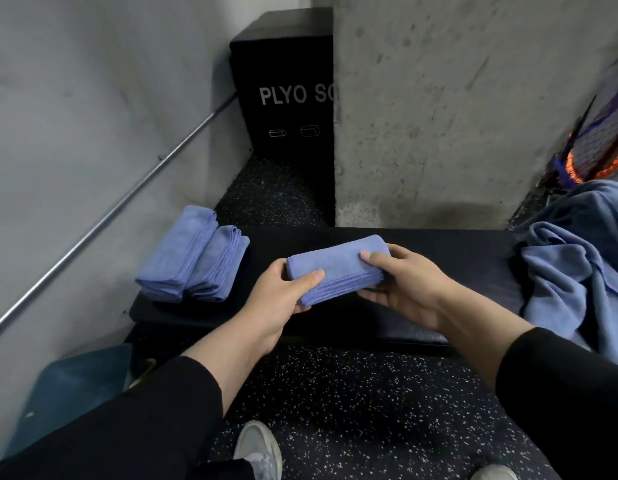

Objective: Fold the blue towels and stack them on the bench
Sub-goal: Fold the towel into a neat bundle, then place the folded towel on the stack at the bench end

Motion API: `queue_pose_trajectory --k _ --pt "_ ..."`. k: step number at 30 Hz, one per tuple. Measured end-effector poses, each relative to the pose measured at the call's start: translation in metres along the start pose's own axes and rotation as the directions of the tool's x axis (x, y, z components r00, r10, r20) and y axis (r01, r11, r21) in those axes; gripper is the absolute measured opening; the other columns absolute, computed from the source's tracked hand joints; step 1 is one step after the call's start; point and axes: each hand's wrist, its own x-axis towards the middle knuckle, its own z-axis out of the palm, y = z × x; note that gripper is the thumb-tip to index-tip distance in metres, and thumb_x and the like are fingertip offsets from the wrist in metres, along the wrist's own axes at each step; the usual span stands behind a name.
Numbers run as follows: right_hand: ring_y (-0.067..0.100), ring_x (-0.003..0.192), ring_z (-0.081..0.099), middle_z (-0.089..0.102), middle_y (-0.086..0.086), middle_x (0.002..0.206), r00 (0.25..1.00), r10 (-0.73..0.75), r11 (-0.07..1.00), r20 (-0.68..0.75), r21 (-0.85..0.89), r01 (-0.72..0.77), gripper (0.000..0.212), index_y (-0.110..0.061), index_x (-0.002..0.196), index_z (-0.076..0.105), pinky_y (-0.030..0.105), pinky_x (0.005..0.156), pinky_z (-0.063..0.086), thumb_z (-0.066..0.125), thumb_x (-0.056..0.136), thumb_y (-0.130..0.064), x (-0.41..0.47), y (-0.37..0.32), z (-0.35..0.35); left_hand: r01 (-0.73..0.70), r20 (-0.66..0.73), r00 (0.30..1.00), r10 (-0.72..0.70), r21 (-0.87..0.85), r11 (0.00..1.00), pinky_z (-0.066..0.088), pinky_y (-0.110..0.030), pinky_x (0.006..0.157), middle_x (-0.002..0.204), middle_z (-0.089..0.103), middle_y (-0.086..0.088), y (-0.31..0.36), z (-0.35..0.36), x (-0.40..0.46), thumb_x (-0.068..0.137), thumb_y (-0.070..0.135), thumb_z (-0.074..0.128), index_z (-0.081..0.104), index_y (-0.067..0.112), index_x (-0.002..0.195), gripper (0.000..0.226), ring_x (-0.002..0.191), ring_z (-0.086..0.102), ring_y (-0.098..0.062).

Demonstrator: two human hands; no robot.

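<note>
I hold a folded blue towel (337,268) just above the middle of the black bench (449,258). My left hand (279,292) grips its near left end, thumb on top. My right hand (401,282) grips its right end, thumb on top and fingers underneath. Two folded blue towels (193,259) lie side by side on the bench's left end. A heap of unfolded blue towels (584,268) covers the bench's right end.
A black plyo box (283,91) stands behind the bench, beside a concrete pillar (456,109). A metal rail (103,220) runs along the left wall. A blue bin (65,386) sits at lower left. My shoes (257,448) stand on the speckled floor.
</note>
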Motion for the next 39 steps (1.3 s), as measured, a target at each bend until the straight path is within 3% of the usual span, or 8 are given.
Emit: queue_pose_trajectory --k 9,14,18,23,27,34,36,39 --pt "0.018 0.08 0.072 0.072 0.014 0.105 0.974 -0.1 0.993 -0.204 0.037 0.11 0.037 0.0 0.12 0.062 0.029 0.066 0.058 0.075 0.089 -0.013 0.033 0.003 0.054 0.148 0.028 0.989 -0.146 -0.107 0.983 0.058 -0.033 0.077 0.108 0.075 -0.01 -0.002 -0.041 -0.014 0.093 0.021 0.073 0.062 0.009 0.119 0.031 0.088 0.073 -0.025" --pt "0.027 0.089 0.074 0.07 0.019 0.115 0.991 0.008 0.994 -0.133 0.113 0.007 0.043 -0.002 0.124 0.058 0.036 0.07 0.06 0.075 0.089 -0.019 0.057 0.017 0.087 0.164 -0.097 0.977 -0.192 -0.24 0.957 0.06 -0.035 0.082 0.114 0.072 -0.015 -0.008 -0.053 -0.011 0.092 0.019 0.074 0.061 0.006 0.117 0.031 0.098 0.072 -0.028" --pt "0.024 0.091 0.071 0.071 0.017 0.114 0.99 -0.04 0.998 -0.134 -0.056 0.032 0.024 -0.006 0.115 0.065 0.036 0.069 0.059 0.069 0.093 -0.014 0.075 0.024 0.111 0.217 -0.145 0.957 -0.253 -0.224 0.95 0.061 -0.039 0.085 0.117 0.071 -0.014 -0.011 -0.066 -0.012 0.093 0.022 0.073 0.061 0.007 0.119 0.033 0.101 0.073 -0.028" --pt "0.022 0.09 0.072 0.073 0.013 0.106 0.99 -0.114 0.969 -0.087 -0.229 0.092 0.023 -0.003 0.115 0.067 0.028 0.064 0.058 0.069 0.094 -0.012 0.096 0.022 0.13 0.268 -0.255 0.945 -0.205 0.241 0.933 0.063 -0.042 0.071 0.101 0.072 -0.016 0.01 -0.1 -0.016 0.092 0.033 0.072 0.066 0.005 0.114 0.036 0.083 0.075 -0.028" --pt "0.018 0.078 0.067 0.069 0.011 0.095 0.992 -0.11 0.938 -0.068 -0.337 0.081 0.017 0.0 0.11 0.066 0.023 0.054 0.055 0.065 0.097 -0.011 0.115 0.017 0.147 0.152 -0.255 0.961 0.109 0.813 0.561 0.051 -0.032 0.07 0.087 0.072 0.005 0.031 -0.123 -0.017 0.089 0.041 0.065 0.07 0.021 0.091 0.02 0.083 0.069 -0.019" --pt "0.026 0.083 0.07 0.07 0.02 0.099 0.981 -0.158 0.765 -0.113 -0.643 0.049 0.02 0.0 0.097 0.066 0.038 0.064 0.063 0.072 0.092 -0.019 0.152 0.033 0.154 -0.144 0.09 0.982 0.168 0.929 0.341 0.048 -0.043 0.098 0.132 0.057 0.001 0.025 -0.123 -0.006 0.097 0.033 0.055 0.062 0.018 0.127 0.034 0.12 0.057 -0.024" --pt "0.03 0.091 0.071 0.072 0.016 0.1 0.965 -0.241 0.646 -0.103 -0.759 0.08 0.034 -0.003 0.107 0.067 0.047 0.078 0.062 0.076 0.088 -0.03 0.157 0.038 0.152 -0.166 0.141 0.984 0.106 0.943 0.287 0.047 -0.044 0.098 0.134 0.055 0.0 0.022 -0.119 -0.002 0.097 0.036 0.054 0.063 0.016 0.122 0.033 0.123 0.055 -0.025" --pt "0.024 0.105 0.065 0.068 0.004 0.115 0.936 -0.341 0.478 -0.086 -0.873 0.094 0.058 -0.011 0.131 0.06 0.034 0.088 0.052 0.077 0.085 -0.043 0.156 0.04 0.151 -0.154 0.145 0.988 0.054 0.956 0.249 0.049 -0.043 0.092 0.121 0.059 -0.001 0.018 -0.115 0.002 0.096 0.04 0.052 0.064 0.018 0.108 0.027 0.115 0.057 -0.028"
